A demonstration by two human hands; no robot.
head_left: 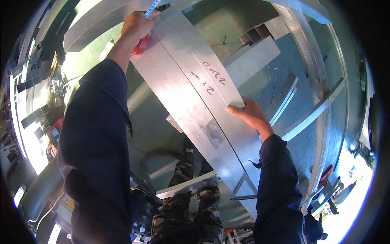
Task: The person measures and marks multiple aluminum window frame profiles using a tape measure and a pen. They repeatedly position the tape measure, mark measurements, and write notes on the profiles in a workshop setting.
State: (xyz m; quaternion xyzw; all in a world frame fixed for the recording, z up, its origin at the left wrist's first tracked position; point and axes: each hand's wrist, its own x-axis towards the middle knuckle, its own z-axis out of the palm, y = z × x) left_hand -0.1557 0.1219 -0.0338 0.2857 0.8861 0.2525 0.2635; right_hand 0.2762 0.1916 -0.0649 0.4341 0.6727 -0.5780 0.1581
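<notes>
Two long silvery metal profiles (191,105) lie side by side in front of me, slanting from the far left to the near right, with a dark seam between them. Handwritten marks show on their upper faces. At the far end my left hand (139,27) is closed around a red tape measure (139,47). Its pale blade (152,8) sticks out above the fist. My right hand (250,114) grips the right edge of the profiles, thumb on top and fingers mostly hidden over the side. A triangular set square (245,188) rests on the near end.
A pale crossbar (187,186) runs under the profiles, just before my legs. To the right are another support bar (313,112) and a long ribbed profile (308,53). A box-shaped metal piece (254,59) sits beyond. Cut profiles (36,85) are stacked at left.
</notes>
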